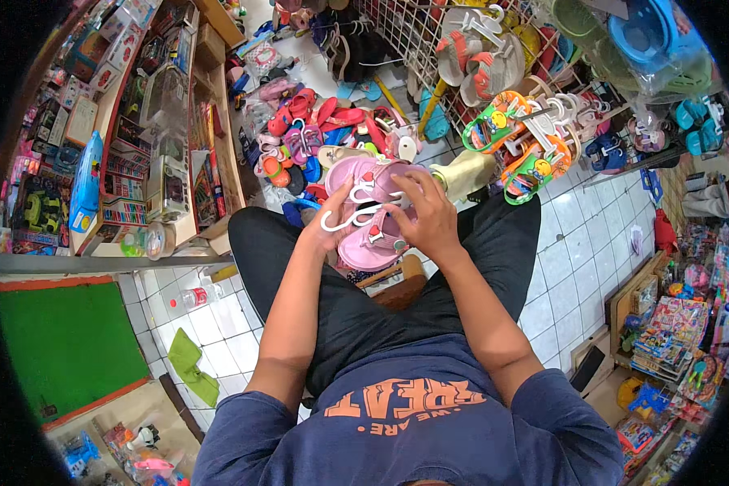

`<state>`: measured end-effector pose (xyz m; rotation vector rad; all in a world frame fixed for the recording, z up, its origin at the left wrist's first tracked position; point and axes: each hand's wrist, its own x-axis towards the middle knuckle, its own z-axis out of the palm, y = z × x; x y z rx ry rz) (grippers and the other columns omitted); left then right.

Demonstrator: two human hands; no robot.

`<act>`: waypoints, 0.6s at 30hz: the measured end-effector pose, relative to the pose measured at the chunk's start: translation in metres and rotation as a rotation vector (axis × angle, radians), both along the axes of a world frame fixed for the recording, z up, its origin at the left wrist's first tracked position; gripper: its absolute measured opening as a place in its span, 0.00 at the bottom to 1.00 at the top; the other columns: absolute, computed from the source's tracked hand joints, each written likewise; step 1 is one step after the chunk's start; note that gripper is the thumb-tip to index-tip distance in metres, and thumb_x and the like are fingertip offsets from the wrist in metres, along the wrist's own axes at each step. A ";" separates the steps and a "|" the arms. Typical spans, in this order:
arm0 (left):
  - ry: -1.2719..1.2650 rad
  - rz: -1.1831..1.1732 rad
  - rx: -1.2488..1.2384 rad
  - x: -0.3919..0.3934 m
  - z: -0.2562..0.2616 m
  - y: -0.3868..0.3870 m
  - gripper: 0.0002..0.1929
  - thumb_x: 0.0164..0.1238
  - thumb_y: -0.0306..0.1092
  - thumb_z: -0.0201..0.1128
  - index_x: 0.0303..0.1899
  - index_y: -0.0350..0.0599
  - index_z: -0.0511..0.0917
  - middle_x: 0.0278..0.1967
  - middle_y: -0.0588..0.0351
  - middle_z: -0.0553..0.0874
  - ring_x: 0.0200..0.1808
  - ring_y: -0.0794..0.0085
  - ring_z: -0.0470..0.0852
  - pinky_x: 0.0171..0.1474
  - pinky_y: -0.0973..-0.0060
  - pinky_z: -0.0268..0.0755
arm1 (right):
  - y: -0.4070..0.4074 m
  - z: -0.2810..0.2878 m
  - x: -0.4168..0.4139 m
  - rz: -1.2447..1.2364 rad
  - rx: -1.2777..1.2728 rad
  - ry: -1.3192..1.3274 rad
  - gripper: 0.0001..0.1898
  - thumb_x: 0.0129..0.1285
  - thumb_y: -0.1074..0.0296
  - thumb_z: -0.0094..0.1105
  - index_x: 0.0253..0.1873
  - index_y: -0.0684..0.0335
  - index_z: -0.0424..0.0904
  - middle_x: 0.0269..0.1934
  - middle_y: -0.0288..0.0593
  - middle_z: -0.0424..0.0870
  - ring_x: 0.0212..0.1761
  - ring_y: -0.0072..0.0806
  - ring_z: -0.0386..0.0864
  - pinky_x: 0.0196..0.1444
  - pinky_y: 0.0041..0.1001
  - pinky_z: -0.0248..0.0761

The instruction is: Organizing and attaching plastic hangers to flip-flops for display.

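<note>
Over my lap I hold a pair of pink children's sandals [364,252] with red heart decorations on the straps. A white plastic shoe hanger [346,220] links the two sandals, its hook pointing left. My left hand [328,225] grips the pair from the left, with the thumb on top beside the hanger. On the other side, my right hand [428,212] has its fingertips and thumb on the sandals near the straps and the hanger's right end. The right hand covers part of both sandals.
Beyond my knees lies a heap of colourful sandals and clogs [334,124] on the white tiled floor [574,243]. Green and orange sandals [525,146] hang from a wire rack [401,36] at right. Toy shelves [219,140] stand left, near a plastic bottle [197,296].
</note>
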<state>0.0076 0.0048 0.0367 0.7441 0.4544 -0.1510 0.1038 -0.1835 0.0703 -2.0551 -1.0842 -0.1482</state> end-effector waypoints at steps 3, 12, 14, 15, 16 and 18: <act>-0.015 0.018 -0.011 0.002 -0.005 -0.001 0.26 0.75 0.55 0.52 0.60 0.44 0.72 0.49 0.54 0.85 0.46 0.70 0.86 0.50 0.74 0.82 | 0.002 0.005 -0.002 -0.024 -0.031 -0.071 0.25 0.56 0.56 0.68 0.59 0.51 0.78 0.50 0.47 0.78 0.54 0.45 0.76 0.49 0.40 0.75; 0.040 0.083 -0.018 0.002 -0.003 0.012 0.23 0.72 0.53 0.56 0.54 0.42 0.76 0.44 0.52 0.86 0.41 0.69 0.87 0.42 0.75 0.83 | 0.006 -0.011 0.007 0.031 -0.026 0.053 0.12 0.56 0.63 0.67 0.46 0.52 0.85 0.38 0.35 0.81 0.45 0.34 0.77 0.45 0.35 0.66; 0.018 0.026 -0.044 -0.002 -0.007 0.015 0.28 0.72 0.55 0.55 0.58 0.38 0.73 0.48 0.48 0.85 0.46 0.65 0.86 0.47 0.72 0.82 | 0.007 -0.016 0.012 0.034 -0.011 0.067 0.09 0.55 0.65 0.67 0.42 0.52 0.87 0.34 0.32 0.81 0.43 0.33 0.77 0.45 0.34 0.63; 0.020 0.027 -0.046 -0.003 -0.011 0.018 0.28 0.72 0.55 0.55 0.58 0.38 0.73 0.48 0.48 0.85 0.46 0.65 0.86 0.47 0.72 0.82 | 0.007 -0.016 0.015 0.046 0.020 0.132 0.07 0.54 0.66 0.67 0.39 0.53 0.87 0.32 0.31 0.81 0.41 0.32 0.76 0.46 0.34 0.61; 0.046 0.024 -0.034 -0.005 -0.017 0.022 0.29 0.72 0.56 0.55 0.58 0.37 0.73 0.48 0.48 0.85 0.47 0.64 0.86 0.49 0.72 0.81 | 0.008 -0.016 0.017 0.058 0.052 0.197 0.05 0.54 0.68 0.67 0.37 0.53 0.87 0.31 0.31 0.80 0.40 0.32 0.76 0.46 0.33 0.59; 0.072 0.020 -0.024 -0.005 -0.023 0.024 0.30 0.72 0.56 0.55 0.58 0.36 0.73 0.49 0.47 0.85 0.47 0.64 0.86 0.50 0.71 0.81 | 0.007 -0.020 0.022 0.095 0.075 0.225 0.05 0.54 0.68 0.68 0.37 0.53 0.87 0.31 0.31 0.80 0.40 0.32 0.76 0.46 0.33 0.59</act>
